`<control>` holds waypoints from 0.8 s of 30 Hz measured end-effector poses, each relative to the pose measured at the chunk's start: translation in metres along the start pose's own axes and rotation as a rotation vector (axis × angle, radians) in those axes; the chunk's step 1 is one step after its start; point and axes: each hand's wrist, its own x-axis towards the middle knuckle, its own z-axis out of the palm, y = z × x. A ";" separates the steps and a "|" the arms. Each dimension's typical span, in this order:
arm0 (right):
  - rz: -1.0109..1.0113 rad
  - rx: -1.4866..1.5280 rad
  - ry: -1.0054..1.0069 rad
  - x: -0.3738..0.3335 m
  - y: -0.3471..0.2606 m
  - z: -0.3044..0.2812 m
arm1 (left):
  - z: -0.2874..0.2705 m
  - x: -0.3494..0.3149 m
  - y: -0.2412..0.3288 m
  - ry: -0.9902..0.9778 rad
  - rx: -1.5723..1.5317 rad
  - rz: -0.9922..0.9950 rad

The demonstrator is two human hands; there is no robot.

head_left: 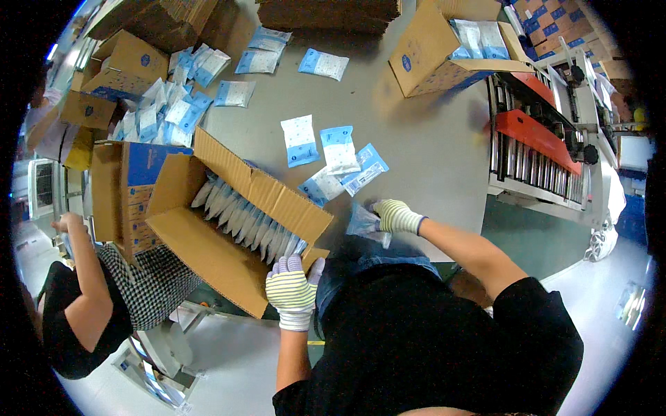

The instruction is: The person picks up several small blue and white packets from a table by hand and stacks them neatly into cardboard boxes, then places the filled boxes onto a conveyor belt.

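My right hand, in a yellow-striped white glove, grips a blue and clear plastic pouch at the table's near edge. My left hand, gloved alike, holds the near right end of an open cardboard box, its fingertips over the end beside the pouches. Inside the tilted box stands a tight row of white pouches. Just beyond my right hand, several blue and white pouches lie loose, among them a flat one and an overlapping one.
A heap of pouches lies at the far left, by cardboard boxes. Another open box with pouches stands at the far right. A roller conveyor with red guards adjoins the table. Another person's arm is at left.
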 end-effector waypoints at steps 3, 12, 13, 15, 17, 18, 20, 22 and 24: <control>0.358 0.754 0.134 -0.028 -0.023 -0.043 | 0.002 -0.004 -0.001 -0.034 -0.022 -0.035; 0.072 -0.109 0.270 -0.012 -0.004 -0.121 | 0.002 -0.001 -0.001 -0.045 -0.013 -0.037; 0.074 -0.108 0.274 -0.003 -0.006 -0.129 | 0.003 0.001 -0.001 -0.043 -0.012 -0.033; -0.106 -0.264 0.107 0.012 -0.016 -0.137 | 0.004 0.002 -0.003 0.005 -0.021 0.002; -0.097 -0.383 0.192 0.030 -0.015 -0.120 | 0.001 0.003 -0.002 -0.021 -0.029 -0.009; -0.080 -0.501 0.278 0.037 -0.009 -0.109 | 0.001 0.005 0.000 -0.046 -0.042 -0.014; -0.049 -0.529 0.244 0.041 -0.015 -0.094 | 0.000 0.003 -0.002 -0.030 -0.027 -0.017; 0.026 -0.420 0.137 0.038 -0.018 -0.083 | 0.003 0.000 -0.003 -0.040 -0.058 -0.034; 0.038 -0.362 0.173 0.023 -0.019 -0.074 | 0.003 0.003 -0.003 0.000 -0.025 -0.009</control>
